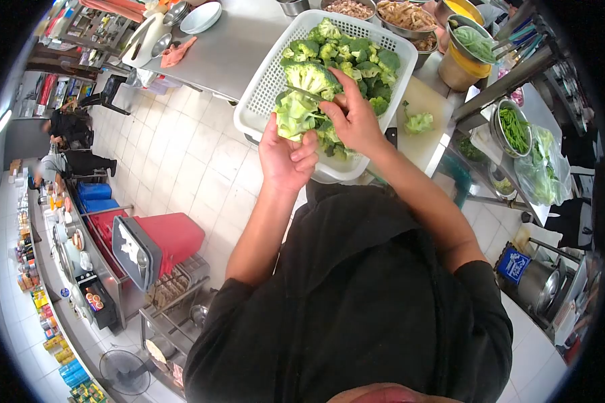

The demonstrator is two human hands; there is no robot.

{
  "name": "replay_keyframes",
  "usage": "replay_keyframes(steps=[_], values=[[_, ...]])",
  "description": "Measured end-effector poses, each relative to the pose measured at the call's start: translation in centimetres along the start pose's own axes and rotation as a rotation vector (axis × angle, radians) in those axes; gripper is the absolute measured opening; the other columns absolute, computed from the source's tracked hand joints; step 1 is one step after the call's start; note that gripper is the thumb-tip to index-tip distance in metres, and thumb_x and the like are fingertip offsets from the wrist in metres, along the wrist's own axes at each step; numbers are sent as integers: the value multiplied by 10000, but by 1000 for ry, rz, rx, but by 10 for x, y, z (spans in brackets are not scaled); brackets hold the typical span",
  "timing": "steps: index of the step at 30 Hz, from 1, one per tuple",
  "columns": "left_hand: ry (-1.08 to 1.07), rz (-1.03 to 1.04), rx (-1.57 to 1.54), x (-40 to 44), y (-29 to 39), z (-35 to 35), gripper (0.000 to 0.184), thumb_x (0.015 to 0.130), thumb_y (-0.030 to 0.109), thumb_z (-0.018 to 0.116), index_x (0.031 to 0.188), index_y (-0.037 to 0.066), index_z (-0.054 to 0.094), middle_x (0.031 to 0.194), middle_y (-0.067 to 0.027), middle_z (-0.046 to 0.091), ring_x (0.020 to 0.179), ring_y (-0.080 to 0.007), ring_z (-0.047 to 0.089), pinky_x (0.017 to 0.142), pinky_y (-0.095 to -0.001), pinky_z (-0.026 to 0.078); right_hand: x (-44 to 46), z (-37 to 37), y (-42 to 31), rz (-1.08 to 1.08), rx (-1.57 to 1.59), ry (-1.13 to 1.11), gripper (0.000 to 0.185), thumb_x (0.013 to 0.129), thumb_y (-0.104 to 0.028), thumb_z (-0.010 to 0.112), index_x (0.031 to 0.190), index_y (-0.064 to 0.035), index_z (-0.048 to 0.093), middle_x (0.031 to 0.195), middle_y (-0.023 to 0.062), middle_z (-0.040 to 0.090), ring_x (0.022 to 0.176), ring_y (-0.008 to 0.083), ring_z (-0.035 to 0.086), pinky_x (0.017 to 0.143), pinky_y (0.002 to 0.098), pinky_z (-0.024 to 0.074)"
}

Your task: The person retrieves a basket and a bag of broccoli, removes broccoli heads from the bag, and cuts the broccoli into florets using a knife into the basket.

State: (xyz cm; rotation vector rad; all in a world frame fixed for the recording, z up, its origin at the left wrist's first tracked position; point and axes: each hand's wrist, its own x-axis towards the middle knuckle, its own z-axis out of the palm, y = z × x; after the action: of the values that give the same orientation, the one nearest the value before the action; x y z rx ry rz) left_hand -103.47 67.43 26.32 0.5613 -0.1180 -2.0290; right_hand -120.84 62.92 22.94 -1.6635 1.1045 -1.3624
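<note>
My left hand (286,154) is closed around a head of broccoli (294,115), its pale cut stems facing up. In my right hand (357,115) is a small knife (304,92), the blade lying across the broccoli. Below both hands is a white perforated basket (257,107) with many green broccoli florets (376,64) in it. One loose broccoli piece (419,123) lies on a cutting board (433,101) right of the basket. The knife's handle is mostly hidden by my right fingers.
Bowls of cut food (407,15) stand behind the basket on the steel counter (238,40). A bowl of green beans (514,127) is at the right. A pink cloth (178,52) lies at the left, and a red bin (171,242) stands on the tiled floor.
</note>
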Motion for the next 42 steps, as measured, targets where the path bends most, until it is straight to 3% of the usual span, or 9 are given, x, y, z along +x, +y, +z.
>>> replay_keyframes(steps=[7, 12, 16, 17, 20, 31, 34, 39, 42], values=[[-6, 80, 94, 3, 2, -17, 508, 1004, 533, 451, 1253, 108, 573, 816, -117, 553, 475, -89, 330, 382, -213, 247, 9, -3, 17, 151, 197, -136, 621, 946, -186, 678, 1483, -77, 387, 698, 64, 615, 611, 118, 551, 594, 305, 463], [265, 270, 353, 4, 3, -16, 420, 1023, 453, 492, 1312, 150, 525, 831, -103, 600, 478, -63, 338, 390, -199, 224, -1, -25, 5, 402, 217, -116, 663, 980, -255, 638, 1547, -88, 338, 774, 26, 625, 667, 89, 547, 602, 287, 463], [223, 337, 571, 5, 1, -20, 403, 1029, 368, 536, 1387, 195, 474, 859, -72, 623, 495, -36, 363, 390, -183, 205, -1, -26, -35, 345, -167, -234, 688, 959, -293, 650, 1542, -98, 342, 726, 156, 645, 623, 223, 618, 635, 346, 495], [231, 348, 609, 5, -1, -18, 410, 1025, 378, 531, 1380, 180, 471, 869, -77, 617, 509, -44, 373, 396, -186, 211, 0, -22, -38, 243, -264, -229, 671, 953, -313, 641, 1526, -109, 358, 739, 220, 652, 676, 381, 655, 670, 441, 510], [251, 373, 688, 6, -6, -13, 425, 1019, 389, 520, 1367, 150, 467, 883, -84, 606, 531, -58, 387, 404, -191, 219, 3, -19, -39, 135, -363, -180, 615, 965, -327, 611, 1502, -128, 389, 769, 237, 673, 757, 464, 655, 704, 520, 503], [266, 331, 711, 15, -6, -25, 394, 1028, 355, 504, 1360, 141, 494, 834, -62, 605, 474, -32, 329, 386, -182, 191, 10, -9, -28, 291, -524, -207, 528, 968, -320, 613, 1443, -164, 442, 879, 255, 690, 840, 456, 669, 739, 538, 500], [293, 325, 645, 21, -2, -34, 399, 1012, 278, 585, 1387, 159, 520, 806, 33, 623, 431, 1, 306, 366, -195, 160, 12, -1, 3, 249, -409, -191, 549, 966, -296, 639, 1460, -166, 440, 865, 210, 696, 779, 379, 679, 685, 464, 500], [265, 478, 813, 20, -2, -49, 491, 971, 179, 661, 1422, 88, 490, 1038, -38, 677, 756, -44, 571, 637, -222, 464, 24, -30, -3, 624, 157, -378, 708, 931, -393, 679, 1496, -44, 433, 906, 83, 691, 741, 138, 615, 726, 295, 509], [201, 643, 1075, 20, -10, -42, 552, 947, 119, 687, 1443, 41, 458, 1185, -78, 659, 1018, -103, 598, 864, -271, 498, 26, -24, -18, 572, 5, -211, 669, 906, -392, 708, 1410, 4, 518, 920, 106, 704, 779, 151, 639, 742, 296, 511]])
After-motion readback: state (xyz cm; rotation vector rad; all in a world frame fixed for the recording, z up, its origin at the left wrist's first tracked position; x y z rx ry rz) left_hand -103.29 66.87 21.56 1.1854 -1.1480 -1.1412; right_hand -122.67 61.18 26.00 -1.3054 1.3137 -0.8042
